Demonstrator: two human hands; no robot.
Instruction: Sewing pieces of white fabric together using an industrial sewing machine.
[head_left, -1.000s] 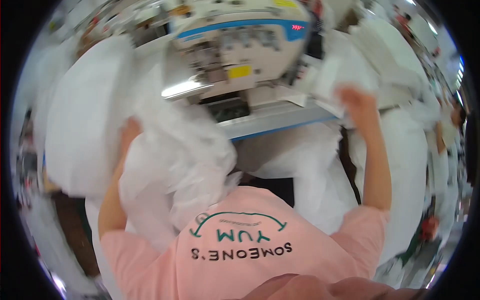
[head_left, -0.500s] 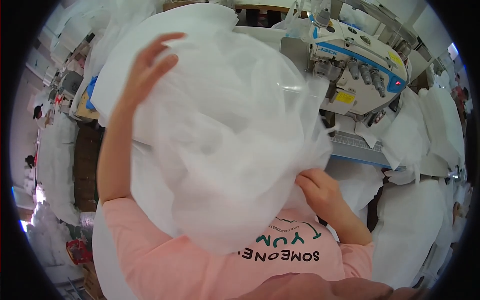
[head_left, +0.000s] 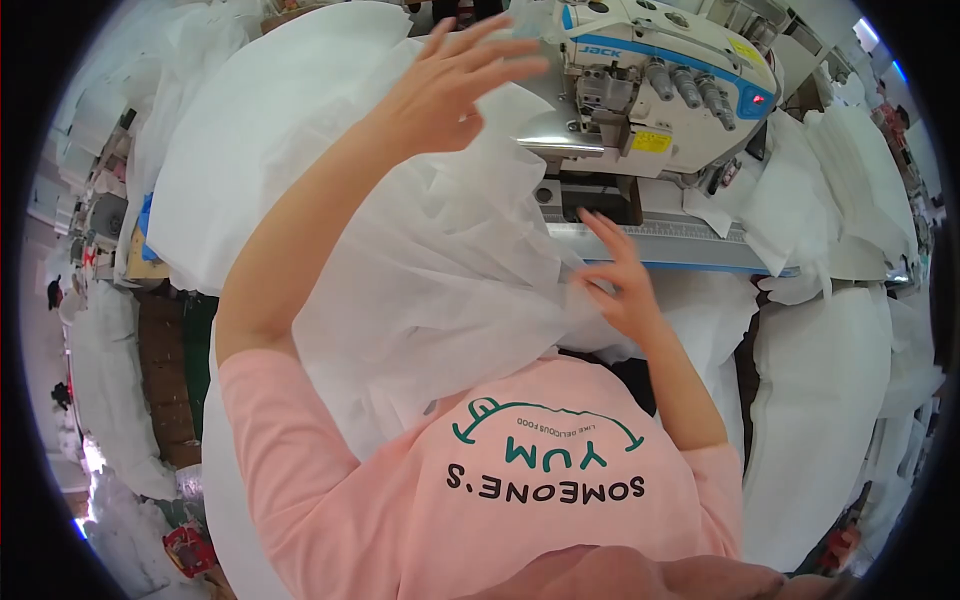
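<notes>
A large heap of thin white, sheer fabric spreads over the work surface and down against my body. My left hand is raised above its far part, fingers stretched and spread, holding nothing. To the right, my right hand is at the fabric's edge with its fingers apart; whether the thumb touches the cloth I cannot tell. Just beyond it stands a white and blue overlock sewing machine. Its metal front plate, marked like a ruler, lies close to my right fingertips.
Stacks of white cloth lie to the right, with more white pieces beside the machine. At the left are further white bundles and a red object low down. A small lit red light shows on the machine.
The billowing white fabric has sunk and flattened, uncovering more of the machine and my shirt. My left hand has swung right and farther away; my right hand has moved up, its pinch on the fabric opened.
</notes>
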